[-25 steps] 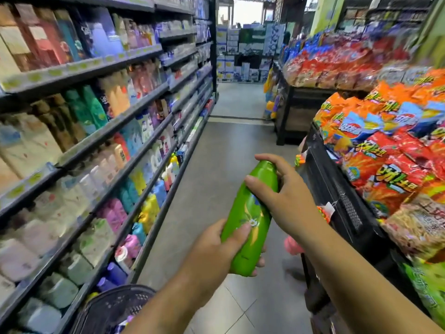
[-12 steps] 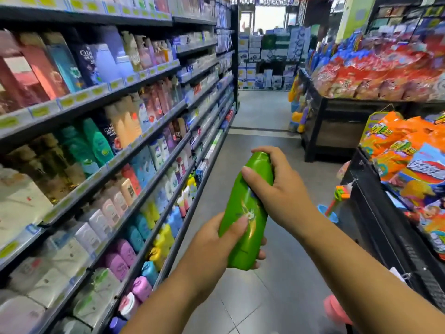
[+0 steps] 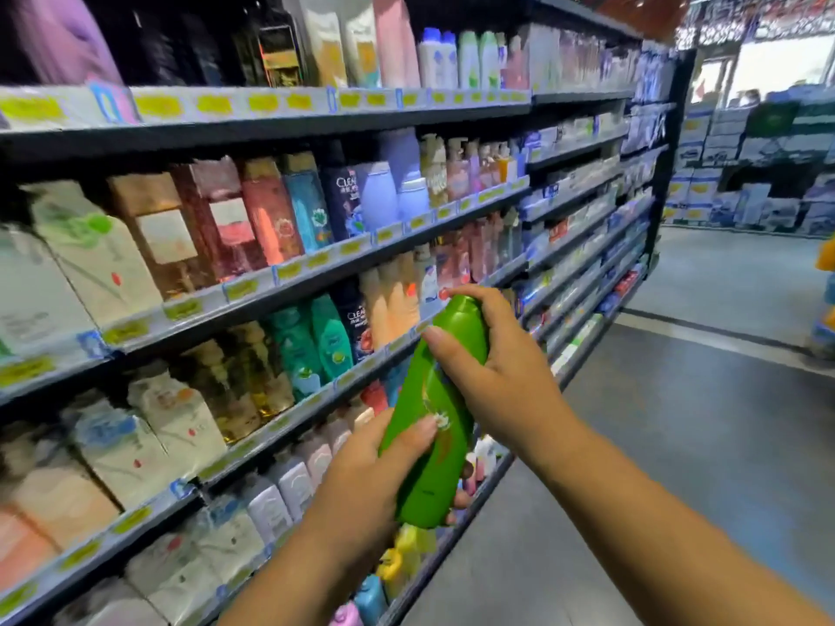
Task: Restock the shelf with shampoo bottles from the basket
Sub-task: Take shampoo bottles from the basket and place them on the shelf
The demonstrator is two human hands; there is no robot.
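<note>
A green shampoo bottle (image 3: 440,413) is held upright and slightly tilted in front of the shelving (image 3: 316,273) on my left. My left hand (image 3: 366,481) grips its lower half, thumb across the label. My right hand (image 3: 492,368) grips its upper half and cap end. The bottle hangs level with the third shelf, where teal-green bottles (image 3: 316,345) stand in a row. The basket is out of view.
Shelves of shampoo bottles and boxed refills fill the left side from top to floor. The grey aisle floor (image 3: 677,445) runs along the right. Stacked boxed goods (image 3: 745,183) stand at the far end of the aisle.
My view has turned left and up toward the shelves; the snack racks and basket have left the view. Both hands have carried the green bottle closer to the shelves, still gripping it.
</note>
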